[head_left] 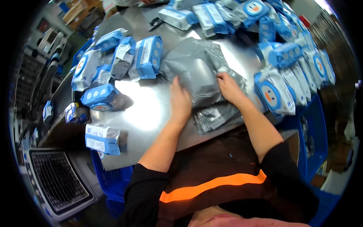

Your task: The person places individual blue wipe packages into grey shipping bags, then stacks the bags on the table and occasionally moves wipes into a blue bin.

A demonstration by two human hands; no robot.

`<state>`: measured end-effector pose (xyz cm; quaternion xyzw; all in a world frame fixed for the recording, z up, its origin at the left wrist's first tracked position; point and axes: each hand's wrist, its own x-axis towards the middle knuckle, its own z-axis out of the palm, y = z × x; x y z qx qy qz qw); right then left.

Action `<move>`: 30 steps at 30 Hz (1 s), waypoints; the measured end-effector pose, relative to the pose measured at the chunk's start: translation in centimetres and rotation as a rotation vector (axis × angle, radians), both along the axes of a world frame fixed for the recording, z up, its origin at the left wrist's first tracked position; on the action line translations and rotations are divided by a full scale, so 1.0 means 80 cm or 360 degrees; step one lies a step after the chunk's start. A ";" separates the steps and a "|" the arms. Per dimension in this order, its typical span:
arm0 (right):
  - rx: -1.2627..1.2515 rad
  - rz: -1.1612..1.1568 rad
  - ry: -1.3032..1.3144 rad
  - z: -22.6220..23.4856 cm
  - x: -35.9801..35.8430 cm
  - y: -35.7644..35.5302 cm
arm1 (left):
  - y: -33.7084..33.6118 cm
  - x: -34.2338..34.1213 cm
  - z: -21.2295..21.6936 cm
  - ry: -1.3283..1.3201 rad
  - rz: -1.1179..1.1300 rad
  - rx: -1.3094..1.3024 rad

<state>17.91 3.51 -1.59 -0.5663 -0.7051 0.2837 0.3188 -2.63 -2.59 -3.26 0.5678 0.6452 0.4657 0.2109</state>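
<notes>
A bulging grey plastic mailing bag [198, 72] lies on the metal table in front of me, with something bulky inside that the film hides. My left hand [180, 99] is at the bag's left side, its fingers closed against the film and slightly blurred. On the other side my right hand [230, 87] pinches the bag's right edge. Just below the filled bag, a flat stack of grey plastic bags [215, 116] rests near the table's front edge.
Blue-and-white soft packs [147, 56] stand at the left. More packs [274, 90] crowd the right side, and others [213, 19] the far edge. Blue plastic crates [315, 132] sit below the table's sides. A keyboard-like grey device [58, 179] is at the lower left.
</notes>
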 end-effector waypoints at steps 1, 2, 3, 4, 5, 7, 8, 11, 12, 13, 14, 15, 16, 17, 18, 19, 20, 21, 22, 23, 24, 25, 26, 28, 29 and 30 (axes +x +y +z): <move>-0.0174 0.0018 -0.0191 0.018 -0.006 0.003 | -0.001 -0.002 0.010 0.0035 -0.0031 -0.0046; -0.0341 0.0044 -0.0366 0.046 -0.017 0.002 | -0.003 -0.005 0.015 0.0043 -0.0030 -0.0167; -0.0173 0.0144 -0.0531 0.063 -0.025 -0.005 | -0.004 -0.009 0.002 0.0136 -0.0035 -0.0085; -0.0097 0.0168 -0.0627 0.076 -0.032 -0.013 | -0.001 -0.018 -0.017 0.0235 -0.0052 -0.0003; -0.0121 0.0161 -0.0252 0.068 -0.035 -0.018 | 0.005 -0.026 -0.040 0.0332 -0.0090 0.0090; -0.0331 0.0179 0.0450 0.068 -0.040 -0.029 | 0.020 -0.027 -0.083 -0.0060 -0.0163 0.0361; -0.0510 0.0201 0.0785 0.075 -0.045 -0.039 | 0.018 -0.011 -0.069 -0.0617 -0.0252 0.0410; -0.0609 0.0262 0.1382 0.084 -0.029 -0.073 | 0.004 0.006 0.022 -0.2024 -0.0758 -0.0154; -0.0628 0.0155 0.1424 0.078 -0.001 -0.084 | 0.003 0.016 0.038 -0.1729 -0.0492 -0.0166; -0.0646 0.0086 0.1458 0.067 0.037 -0.090 | 0.006 0.009 0.028 -0.0993 -0.0370 -0.0016; -0.0692 0.0074 0.1515 0.061 0.051 -0.096 | 0.012 0.007 0.016 -0.0263 -0.0135 0.0080; -0.0682 0.0118 0.1671 0.096 0.094 -0.133 | 0.022 -0.019 -0.016 0.0874 0.0026 0.0281; -0.0597 0.0199 0.1709 0.097 0.142 -0.148 | 0.013 -0.014 -0.001 0.0758 -0.0051 0.0121; -0.0594 0.0130 0.1816 0.100 0.182 -0.158 | 0.011 -0.031 -0.015 0.0703 -0.0018 0.0117; -0.0570 -0.0132 0.1964 0.099 0.231 -0.178 | 0.000 -0.061 -0.025 0.0663 0.0090 0.0114; -0.0452 -0.0549 0.2095 0.103 0.282 -0.197 | -0.008 -0.045 -0.008 0.0394 0.0054 -0.0041; -0.0243 -0.0952 0.2205 0.103 0.332 -0.213 | 0.005 -0.056 -0.030 0.0498 -0.0028 0.0001; 0.0021 -0.1350 0.2221 0.106 0.383 -0.239 | -0.001 -0.026 -0.010 0.0431 -0.0076 -0.0004; 0.0244 -0.1435 0.1894 0.088 0.483 -0.263 | 0.009 -0.012 -0.006 0.0653 -0.0015 -0.0018; 0.0531 -0.1561 0.1211 0.073 0.571 -0.300 | 0.011 0.006 -0.006 0.0878 -0.0123 0.0142; 0.0770 -0.1881 -0.0084 0.072 0.622 -0.328 | 0.011 0.024 -0.001 0.0859 -0.0174 0.0260; 0.0993 -0.2212 -0.0985 0.080 0.626 -0.349 | -0.007 0.041 0.022 0.0821 -0.0213 0.0161; 0.0972 -0.1907 -0.0505 0.074 0.593 -0.321 | -0.025 0.044 0.046 0.0797 -0.0237 0.0080; 0.0757 -0.1249 0.0215 0.083 0.457 -0.231 | -0.013 0.005 0.082 0.0693 -0.0416 -0.0075; 0.0559 -0.0937 0.0467 0.096 0.364 -0.197 | -0.006 -0.003 0.093 0.0632 -0.0562 -0.0148; 0.0262 -0.0748 0.0414 0.101 0.289 -0.181 | 0.018 -0.026 0.103 0.0683 -0.0688 0.0090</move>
